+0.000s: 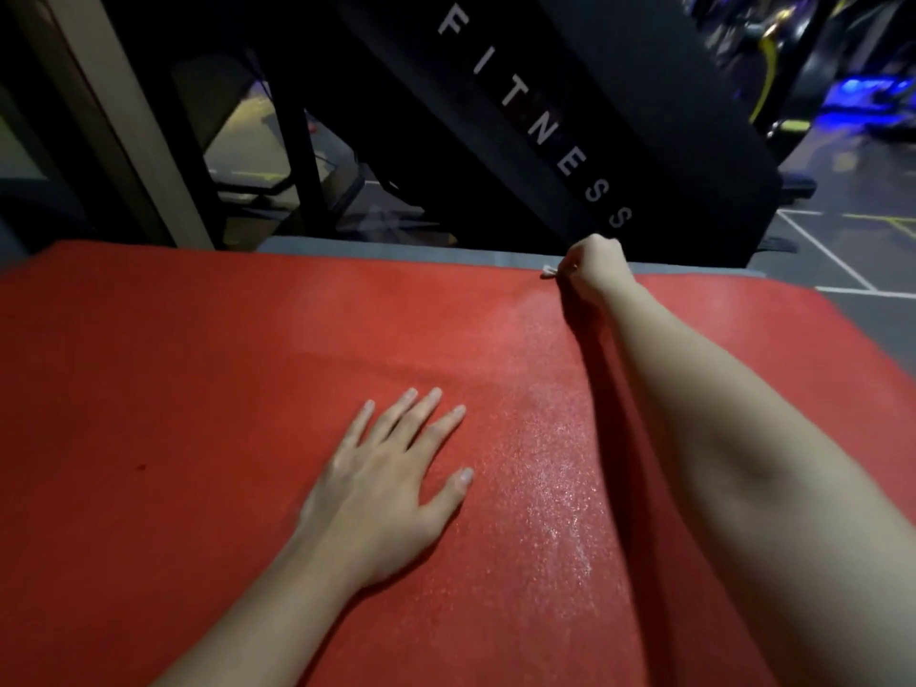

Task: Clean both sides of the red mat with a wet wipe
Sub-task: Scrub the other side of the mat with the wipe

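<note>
We judge the job to be somewhere in its first half. The red mat lies flat and fills most of the view, its far edge resting on a grey pad that shows just beyond it. A glistening wet band runs down the upper face from the far edge toward us, right of centre. The broad stretch to the left of that band looks matt and dry, so we take it as not yet wiped. We cannot see the underside, and with the mat lying flat we judge that side is yet to do; it would need turning over first.

The right hand is stretched to the far edge at the top of the wet band. Its grip is closed tight, fingers curled round the wet wipe, of which only a small white scrap pokes out on the left and touches the mat. The left hand has no grip on anything: it lies palm down, fingers straight and spread, pressing the mat near its middle, just left of the wet band. A black machine panel lettered FITNESS stands behind.
</note>
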A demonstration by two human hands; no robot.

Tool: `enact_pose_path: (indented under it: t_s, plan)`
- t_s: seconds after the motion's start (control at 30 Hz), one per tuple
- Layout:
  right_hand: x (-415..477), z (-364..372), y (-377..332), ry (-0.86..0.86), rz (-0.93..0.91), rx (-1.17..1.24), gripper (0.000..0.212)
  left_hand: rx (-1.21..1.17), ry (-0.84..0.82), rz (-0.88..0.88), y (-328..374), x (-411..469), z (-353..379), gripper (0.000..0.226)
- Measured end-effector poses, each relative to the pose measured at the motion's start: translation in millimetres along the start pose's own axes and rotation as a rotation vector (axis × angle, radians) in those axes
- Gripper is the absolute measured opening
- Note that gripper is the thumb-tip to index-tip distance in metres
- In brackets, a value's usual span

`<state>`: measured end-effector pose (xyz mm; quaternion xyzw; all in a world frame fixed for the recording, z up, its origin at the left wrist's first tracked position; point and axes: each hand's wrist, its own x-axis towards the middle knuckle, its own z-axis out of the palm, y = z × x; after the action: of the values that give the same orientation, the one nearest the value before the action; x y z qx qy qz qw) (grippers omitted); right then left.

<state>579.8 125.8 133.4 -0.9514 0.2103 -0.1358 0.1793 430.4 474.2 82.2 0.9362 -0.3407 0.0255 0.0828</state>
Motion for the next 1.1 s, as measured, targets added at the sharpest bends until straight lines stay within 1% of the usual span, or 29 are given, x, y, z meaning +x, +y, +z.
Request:
enact_pose_path:
  t_s: [0.03,0.1,0.17,0.23,0.3,0.33,0.4,0.47,0.5,0.53,0.63,0.67,0.73,0.83,0.9,0.97,1.07,1.1]
  plan:
    - [-4.5,-0.1,1.1,0.002,-0.02,0.036,0.016,0.002,-0.001,0.008,-0.6,0.1,-0.6,0.072]
    - [-17.5,-7.8,5.6,-0.083,-0.059,0.059,0.021,0.007,-0.005,0.007,-0.2,-0.9,-1.1,0.072]
    - [-31.3,-24.7,6.3,-0.208,-0.111,-0.001,0.019,0.012,0.003,-0.001,1.2,-0.6,-0.3,0.072]
    - [-38.8,-32.7,2.4,-0.267,-0.18,-0.11,0.018,0.015,-0.001,-0.003,0.5,-1.9,-0.6,0.073]
    - [-42.9,-31.9,-3.3,-0.241,-0.189,-0.138,0.014,0.019,0.001,0.001,-1.2,-0.7,-0.9,0.073]
    - [-43.7,-28.2,-5.5,-0.206,-0.166,-0.114,0.012,0.023,-0.001,0.003,-0.8,-0.1,-0.8,0.074]
    - [-46.5,-19.0,-6.1,-0.114,-0.138,-0.063,0.016,0.007,0.012,0.0,1.9,-0.2,-0.6,0.074]
    - [-54.3,-13.7,-3.9,-0.056,-0.133,0.011,0.011,-0.006,0.014,-0.002,1.2,-1.3,-2.3,0.074]
    - [-61.4,-17.0,-2.2,-0.069,-0.145,0.021,0.009,-0.009,0.013,-0.003,0.8,-1.6,-2.3,0.073]
    - [-69.5,-23.8,-0.6,-0.108,-0.171,-0.005,0.013,-0.009,0.017,-0.003,0.2,-1.5,-2.3,0.073]
    - [-89.7,-46.1,6.7,-0.275,-0.271,-0.162,0.017,0.009,0.027,-0.002,-0.6,-0.9,0.9,0.072]
    - [-93.7,-50.2,8.1,-0.304,-0.281,-0.211,0.018,0.011,0.032,-0.003,-0.4,-0.1,1.8,0.073]
    - [-96.6,-45.3,8.6,-0.279,-0.267,-0.226,0.016,0.01,0.033,-0.008,-0.3,0.0,2.3,0.073]
    - [-87.1,-28.7,3.6,-0.1,-0.173,-0.066,0.012,-0.006,0.028,-0.012,0.0,-0.2,0.3,0.074]
    - [-84.4,-22.7,-0.3,-0.056,-0.111,0.0,0.012,-0.019,0.03,-0.014,-0.3,0.3,-1.3,0.075]
    - [-87.5,-25.2,0.5,-0.095,-0.126,-0.009,0.012,-0.016,0.032,-0.009,-0.4,0.2,-1.1,0.076]
    - [-114.0,-34.7,6.9,-0.184,-0.208,-0.068,0.028,-0.012,0.043,-0.01,-0.4,-0.9,1.9,0.075]
    - [-124.3,-35.8,10.5,-0.199,-0.218,-0.081,0.029,-0.016,0.044,-0.012,-0.2,-0.2,2.1,0.075]
